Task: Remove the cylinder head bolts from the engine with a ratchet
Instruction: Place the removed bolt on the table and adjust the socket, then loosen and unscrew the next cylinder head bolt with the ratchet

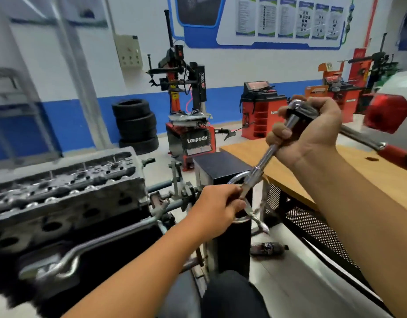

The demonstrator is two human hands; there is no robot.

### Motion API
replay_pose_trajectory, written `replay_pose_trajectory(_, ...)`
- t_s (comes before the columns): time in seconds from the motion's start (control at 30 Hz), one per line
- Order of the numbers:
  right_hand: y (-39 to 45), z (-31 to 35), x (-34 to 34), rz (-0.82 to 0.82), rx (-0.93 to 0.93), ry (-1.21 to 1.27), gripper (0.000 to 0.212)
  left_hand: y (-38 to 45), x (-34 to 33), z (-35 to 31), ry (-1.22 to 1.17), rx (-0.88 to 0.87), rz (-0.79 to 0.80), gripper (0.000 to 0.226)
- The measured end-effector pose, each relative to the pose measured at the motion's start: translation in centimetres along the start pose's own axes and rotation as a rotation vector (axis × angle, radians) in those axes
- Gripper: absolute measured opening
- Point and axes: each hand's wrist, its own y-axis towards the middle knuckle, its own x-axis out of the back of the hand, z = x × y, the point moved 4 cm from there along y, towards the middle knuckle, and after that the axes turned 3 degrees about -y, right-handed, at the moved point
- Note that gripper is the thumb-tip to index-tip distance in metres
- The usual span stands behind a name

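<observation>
Stacked tyres (136,125), tyre changer (188,106)

Chrome ratchet (301,112) raised beside engine (67,196)

Both hands raised, left hand (217,204) and right hand (309,128) fingers curled.

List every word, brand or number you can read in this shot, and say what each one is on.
"Lanpody": white letters on the black front panel of the tyre changer.
"power": running down the tyre changer's black column.
"La...": start of a word on the red wheel balancer, the rest hidden behind the right hand.
Wall posters: text too small to read.
Orange machines at far right: labels blurred.
</observation>
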Motion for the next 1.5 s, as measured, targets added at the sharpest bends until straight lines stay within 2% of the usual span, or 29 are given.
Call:
replay_pose_trajectory(0.13,-1.2,-7.3,-9.1,0.180,-0.150,-0.061,0.024,-3.8,8.7,4.6,0.188,0.048,-0.194,0.013)
replay_pose_trajectory(0.2,-1.6,-10.2,-13.5,0.257,-0.157,-0.031,0.028,-5.3,13.3,6.6,0.233,0.075,-0.301,0.020)
replay_pose_trajectory(0.3,-1.9,-13.6,-19.9,0.398,-0.154,0.039,0.029,-6.9,20.2,8.9,0.282,0.075,-0.427,0.013)
replay_pose_trajectory(0.5,-1.8,-19.2,-28.0,0.567,-0.165,-0.064,0.021,-7.5,29.5,13.4,0.173,0.172,-0.449,0.023)
replay_pose_trajectory(0.63,-1.7,-21.8,-29.3,0.626,-0.132,-0.218,0.018,-7.1,29.9,15.6,0.133,0.195,-0.376,0.022)
replay_pose_trajectory(0.87,-1.8,-25.4,-28.7,0.672,-0.159,-0.258,0.011,-7.2,28.2,17.7,0.246,0.237,-0.323,0.017)
replay_pose_trajectory(1.0,-1.4,-26.1,-28.5,0.706,-0.117,-0.251,0.011,-7.1,28.0,17.6,0.274,0.221,-0.334,0.013)
replay_pose_trajectory(1.1,-1.5,-26.4,-28.9,0.758,-0.091,-0.247,0.018,-7.0,28.0,17.5,0.310,0.184,-0.372,0.018)
replay_pose_trajectory(1.2,-1.7,-26.9,-29.5,0.795,-0.137,-0.237,0.018,-7.2,28.3,17.7,0.302,0.169,-0.400,0.019)
replay_pose_trajectory(1.33,-1.1,-27.3,-29.5,0.772,-0.252,-0.196,0.019,-7.6,28.7,18.2,0.243,0.184,-0.432,0.033)
replay_pose_trajectory(1.5,0.1,-27.0,-29.1,0.845,-0.330,-0.155,0.025,-7.6,28.3,17.9,0.213,0.191,-0.399,0.030)
